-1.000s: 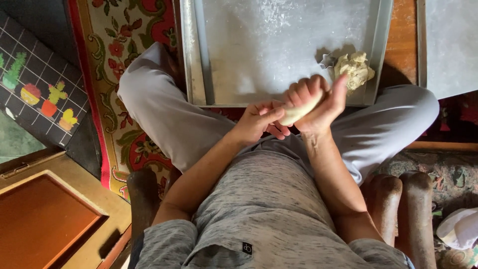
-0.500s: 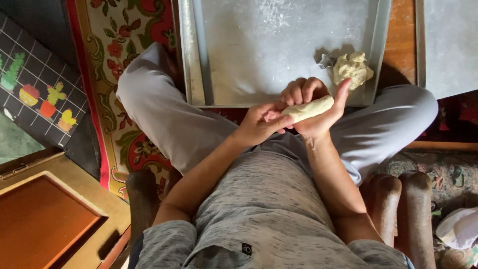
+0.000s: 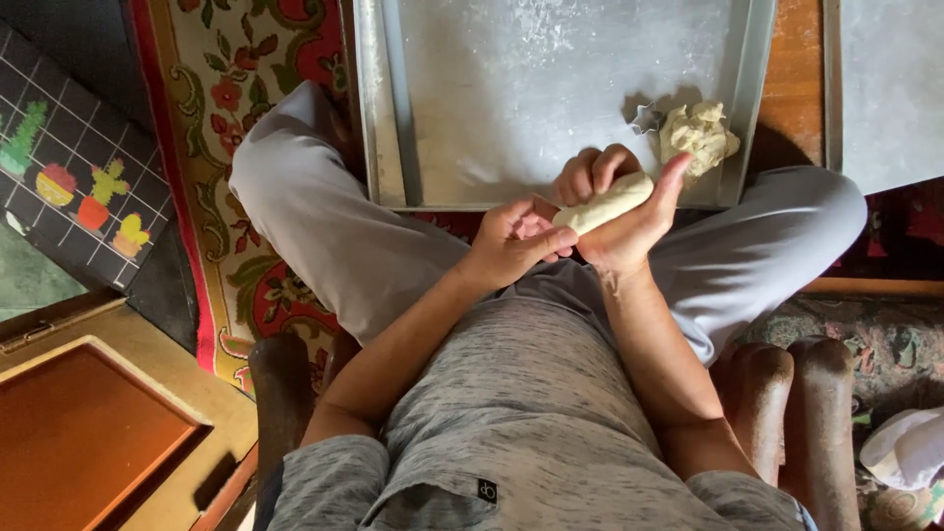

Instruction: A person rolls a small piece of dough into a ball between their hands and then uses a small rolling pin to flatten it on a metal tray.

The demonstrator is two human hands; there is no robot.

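I sit with my legs crossed and hold a pale, smooth roll of dough (image 3: pixel 604 205) above my lap, just in front of the near edge of the big grey metal baking tray (image 3: pixel 393 118). My right hand (image 3: pixel 619 211) has its grip closed around the roll, with the fingers curled over the top and the thumb sticking up at the far end. My left hand (image 3: pixel 516 236) pinches the near end of the roll, so its grip is closed on the dough too. On the floury tray, close to my right hand, lies a lumpy heap of the same pale dough (image 3: pixel 698 136). A small metal star-shaped cutter (image 3: pixel 646 118) sits just beside the heap. A red flowery rug (image 3: pixel 246 108) lies under my left knee.
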